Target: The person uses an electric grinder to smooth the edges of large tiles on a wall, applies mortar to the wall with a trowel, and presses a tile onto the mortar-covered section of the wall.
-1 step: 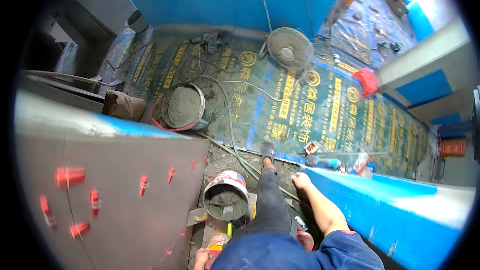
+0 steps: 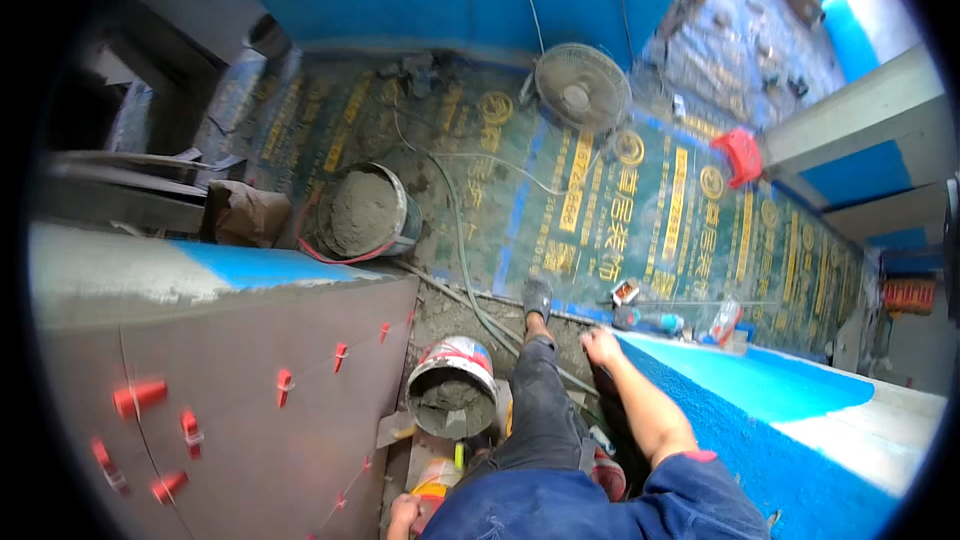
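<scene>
My right hand [image 2: 602,348] is at the end of the blue-coated low wall [image 2: 690,392], its fingers curled. Whether it grips the wall's corner or something small I cannot make out. Low at the bottom edge, my left hand [image 2: 405,512] is closed beside a red and yellow bucket [image 2: 436,480]; what it holds, if anything, is hidden. Ahead of that hand, a white and red bucket [image 2: 462,352] stands tilted toward me with wet grey mortar [image 2: 455,406] inside. My shod foot [image 2: 538,294] is stretched forward onto the floor covering's edge.
Large brown tiles [image 2: 235,340] with red levelling wedges [image 2: 284,387] face the wall at left. A mortar-filled bucket [image 2: 408,225] stands beyond, by a paper sack [image 2: 250,214]. Hoses [image 2: 460,240] cross the green floor sheet [image 2: 480,210]. A fan [image 2: 580,86] and red stool [image 2: 740,158] stand farther off.
The view has shifted slightly, so the tiled wall and low blue wall sit a little differently. Both hands keep nearly the same places; nothing is visibly picked up or let go.
</scene>
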Demonstrator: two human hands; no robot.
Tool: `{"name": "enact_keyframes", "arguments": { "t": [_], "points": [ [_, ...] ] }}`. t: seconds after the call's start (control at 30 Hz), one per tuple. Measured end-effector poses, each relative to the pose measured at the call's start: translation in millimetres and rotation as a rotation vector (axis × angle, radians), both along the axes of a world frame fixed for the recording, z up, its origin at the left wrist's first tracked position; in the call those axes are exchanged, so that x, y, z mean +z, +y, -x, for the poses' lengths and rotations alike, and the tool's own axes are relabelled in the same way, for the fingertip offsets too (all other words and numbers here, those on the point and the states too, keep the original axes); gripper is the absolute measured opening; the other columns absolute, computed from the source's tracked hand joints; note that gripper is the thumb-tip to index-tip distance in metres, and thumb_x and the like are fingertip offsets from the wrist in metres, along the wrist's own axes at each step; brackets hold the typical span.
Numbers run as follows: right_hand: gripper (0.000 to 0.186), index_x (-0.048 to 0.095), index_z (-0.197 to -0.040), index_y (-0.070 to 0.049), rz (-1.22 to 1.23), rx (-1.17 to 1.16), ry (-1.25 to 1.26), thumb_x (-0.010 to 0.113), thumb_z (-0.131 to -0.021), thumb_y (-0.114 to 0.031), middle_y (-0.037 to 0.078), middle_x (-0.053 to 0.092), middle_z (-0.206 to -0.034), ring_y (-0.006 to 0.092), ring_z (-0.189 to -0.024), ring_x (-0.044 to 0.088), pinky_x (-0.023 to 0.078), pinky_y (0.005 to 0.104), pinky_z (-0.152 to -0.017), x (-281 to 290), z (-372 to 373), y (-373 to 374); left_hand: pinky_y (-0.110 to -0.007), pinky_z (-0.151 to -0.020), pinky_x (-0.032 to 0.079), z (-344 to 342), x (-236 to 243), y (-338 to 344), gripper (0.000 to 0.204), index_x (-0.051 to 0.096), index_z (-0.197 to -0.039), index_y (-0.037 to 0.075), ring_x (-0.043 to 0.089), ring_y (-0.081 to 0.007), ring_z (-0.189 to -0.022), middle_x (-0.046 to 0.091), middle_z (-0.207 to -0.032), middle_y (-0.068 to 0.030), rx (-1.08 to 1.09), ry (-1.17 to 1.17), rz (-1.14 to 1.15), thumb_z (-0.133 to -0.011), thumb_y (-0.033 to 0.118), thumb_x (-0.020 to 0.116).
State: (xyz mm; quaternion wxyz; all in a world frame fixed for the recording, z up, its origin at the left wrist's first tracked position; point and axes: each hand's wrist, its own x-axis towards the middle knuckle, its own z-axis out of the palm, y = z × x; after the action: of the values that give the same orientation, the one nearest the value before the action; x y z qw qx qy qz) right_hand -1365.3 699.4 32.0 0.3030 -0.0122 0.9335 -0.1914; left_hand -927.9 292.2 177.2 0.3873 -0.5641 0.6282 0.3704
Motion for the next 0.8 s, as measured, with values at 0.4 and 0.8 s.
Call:
{"name": "enact_keyframes", "arguments": {
  "t": [0.4,0.8],
  "points": [
    [0.031,0.071,-0.09,0.0,-0.061,-0.037,-0.631,0.06,-0.091,-0.029,0.018,0.071,-0.088,0.0262,-0.074,0.07,0.055,0.0398,-0.07,49,102,40,-0.03,-0.063,0.048,332,50,12,0.025,0.066,-0.088,0.002,0.058,-0.0125,-0.065,0.065,-0.072,-0.004,0.206,0.448,0.156,-0.092,0.027,0.065],
    [0.021,0.067,-0.093,-0.001,0.329,-0.061,-0.03,0.062,-0.091,-0.021,0.007,0.068,-0.075,0.0138,-0.058,0.059,0.048,0.0295,-0.055,139,458,-135,-0.039,-0.062,0.05,358,-17,-5,0.025,0.069,-0.081,0.0,0.063,-0.021,-0.065,0.07,-0.079,-0.0118,0.644,0.199,0.086,-0.085,0.025,0.068]
  ]
}}
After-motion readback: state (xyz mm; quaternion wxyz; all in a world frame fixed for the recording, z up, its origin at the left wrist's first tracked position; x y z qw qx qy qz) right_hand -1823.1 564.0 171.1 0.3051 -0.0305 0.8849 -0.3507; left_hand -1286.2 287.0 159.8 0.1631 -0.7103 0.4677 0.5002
